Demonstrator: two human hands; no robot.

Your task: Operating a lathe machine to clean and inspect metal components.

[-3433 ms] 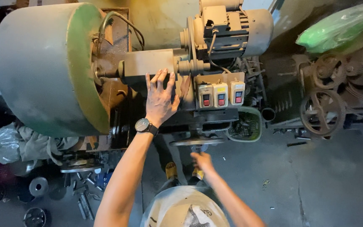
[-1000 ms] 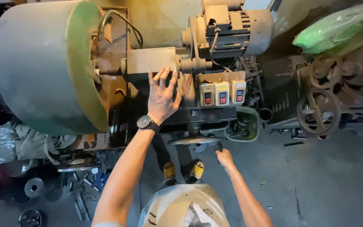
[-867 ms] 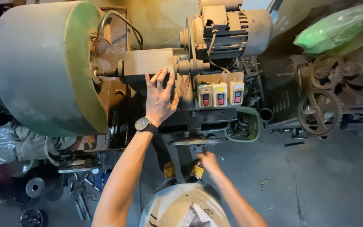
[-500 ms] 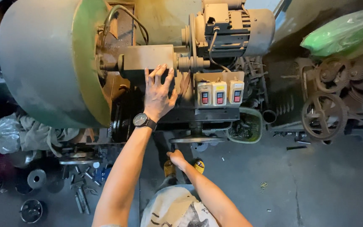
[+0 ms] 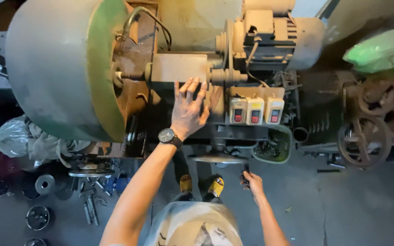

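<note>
My left hand [image 5: 189, 109], with a dark wristwatch [image 5: 167, 135] on the wrist, lies flat with spread fingers on the front of a grimy press machine [image 5: 178, 68], just left of three switch boxes with red buttons [image 5: 256, 110]. My right hand [image 5: 253, 183] hangs lower, to the right of a round metal plate [image 5: 217, 158], its fingers closed around a small dark piece [image 5: 246, 172]. My yellow-toed shoes [image 5: 185, 183] stand on the floor below the plate.
A large grey-green flywheel [image 5: 60, 68] fills the upper left, and an electric motor [image 5: 279, 41] sits at the top. A green basket [image 5: 274, 146] hangs by the plate. A rusty handwheel machine [image 5: 363, 141] and a green bag [image 5: 384, 48] are at the right. Loose metal parts [image 5: 87, 191] lie on the floor at the left.
My right hand has swung from in front of the plate out to the right, now closed on a small dark piece. My left hand stays on the machine.
</note>
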